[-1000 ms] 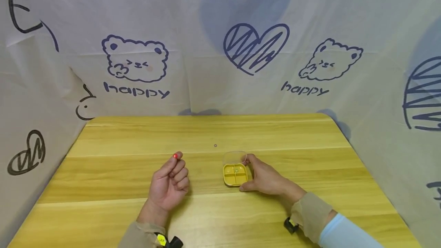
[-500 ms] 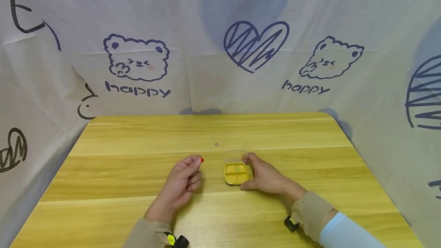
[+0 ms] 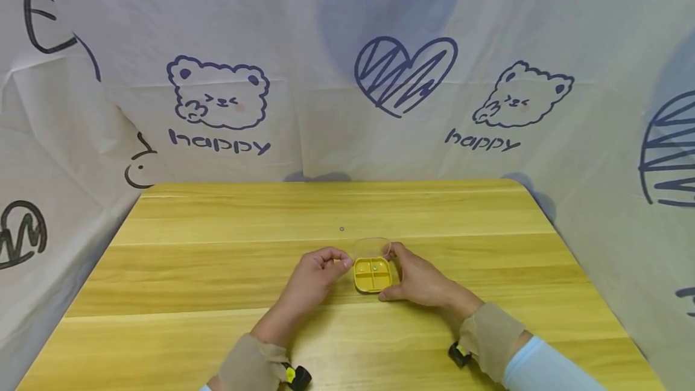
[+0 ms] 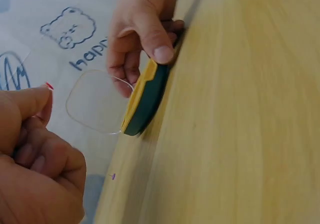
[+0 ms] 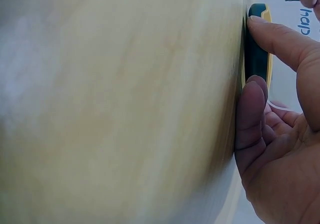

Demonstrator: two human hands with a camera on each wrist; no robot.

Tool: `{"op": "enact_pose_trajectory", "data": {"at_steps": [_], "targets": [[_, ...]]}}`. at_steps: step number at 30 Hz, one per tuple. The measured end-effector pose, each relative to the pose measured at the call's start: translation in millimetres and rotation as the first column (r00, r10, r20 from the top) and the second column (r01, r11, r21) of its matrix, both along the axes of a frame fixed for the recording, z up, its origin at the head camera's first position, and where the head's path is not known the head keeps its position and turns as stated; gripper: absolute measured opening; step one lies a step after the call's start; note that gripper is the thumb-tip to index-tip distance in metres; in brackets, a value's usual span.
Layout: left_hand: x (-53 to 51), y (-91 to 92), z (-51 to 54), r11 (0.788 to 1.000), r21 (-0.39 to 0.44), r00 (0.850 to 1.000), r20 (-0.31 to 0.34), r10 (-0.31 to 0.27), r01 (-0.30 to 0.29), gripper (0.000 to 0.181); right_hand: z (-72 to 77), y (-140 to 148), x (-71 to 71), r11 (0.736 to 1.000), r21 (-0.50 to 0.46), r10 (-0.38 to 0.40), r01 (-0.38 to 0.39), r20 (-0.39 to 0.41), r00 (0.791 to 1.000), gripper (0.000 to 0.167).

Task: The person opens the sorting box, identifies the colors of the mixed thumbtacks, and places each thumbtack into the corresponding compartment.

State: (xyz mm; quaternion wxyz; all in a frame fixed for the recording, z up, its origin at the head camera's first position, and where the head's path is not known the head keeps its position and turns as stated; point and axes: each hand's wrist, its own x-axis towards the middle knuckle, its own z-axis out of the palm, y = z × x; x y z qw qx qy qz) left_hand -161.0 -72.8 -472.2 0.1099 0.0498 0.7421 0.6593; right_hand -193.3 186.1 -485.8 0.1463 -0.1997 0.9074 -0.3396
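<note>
On the table stands a small pill box [image 3: 372, 275] with a yellow divided tray, a dark green base [image 4: 148, 104] and a clear lid [image 4: 97, 101] raised open at its far side. A tiny greenish thing [image 3: 374, 268] lies in the far right compartment. My right hand [image 3: 420, 276] grips the box from the right, thumb at the near side and fingers behind. My left hand [image 3: 317, 273] is close to the box's left side, pinching a tiny red piece [image 4: 49, 85] between thumb and forefinger. Fingers hide most of that piece, so its kind is unclear.
A tiny purplish thing [image 3: 341, 228], with a short stem in the left wrist view, lies on the wooden table [image 3: 217, 216] beyond the box. White cloth [image 3: 304, 119] with drawn bears and hearts hangs behind the table and along its sides.
My left hand has moved right with the red piece, from well left of the pill box to beside it, and has turned over. My right hand and the box stay put.
</note>
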Motion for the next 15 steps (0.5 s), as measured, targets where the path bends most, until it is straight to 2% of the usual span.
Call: {"op": "enact_pose_trajectory", "data": {"at_steps": [3,8,11,15], "targets": [[-0.9,3.8,0.3,0.991,-0.133,0.997,-0.075,-0.024,0.014,0.016,-0.7,0,-0.2,1.0,-0.003,0.003,-0.003,0.0,1.0,0.08],[-2.7,8.9,-1.3,0.96,-0.279,0.987,-0.149,-0.067,0.023,0.013,-1.5,1,-0.4,1.0,-0.007,0.006,-0.006,-0.006,1.0,0.079],[-4.0,11.5,-4.1,0.926,-0.377,0.974,-0.201,-0.105,0.021,0.011,-0.7,0,-0.1,1.0,-0.003,0.007,-0.007,-0.008,1.0,0.079],[-5.5,15.1,-7.3,0.864,-0.504,0.944,-0.28,-0.171,0.007,0.01,0.4,0,0.1,1.0,0.001,0.007,-0.007,-0.003,1.0,0.078]]}}
